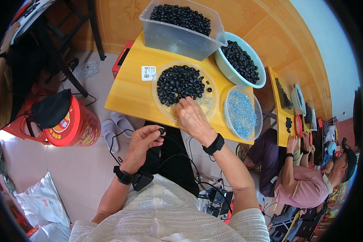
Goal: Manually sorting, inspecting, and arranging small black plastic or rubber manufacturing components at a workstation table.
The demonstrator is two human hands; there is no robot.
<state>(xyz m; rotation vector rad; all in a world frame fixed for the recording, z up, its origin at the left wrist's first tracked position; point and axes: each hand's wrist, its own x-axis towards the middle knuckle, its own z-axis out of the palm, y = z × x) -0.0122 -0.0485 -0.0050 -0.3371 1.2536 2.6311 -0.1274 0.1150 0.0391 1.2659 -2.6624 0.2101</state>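
Between the thumb and fingers of my left hand [142,144] is a small round black part [161,131], held just off the table's near edge. My right hand [192,119] reaches over the near rim of a round clear tray [214,86], its fingers pinched together at the edge of a heap of black parts [179,82]. Whatever sits between those fingertips is hidden. Small pale pieces lie on the tray's right side, beside the heap.
A clear bin [181,42] and a pale blue basin [222,64], both with black parts, stand at the table's back. At right is a clear tub [260,121] of small bluish pieces. A co-worker [302,185] sits at another table; a red bucket [82,125] stands left.
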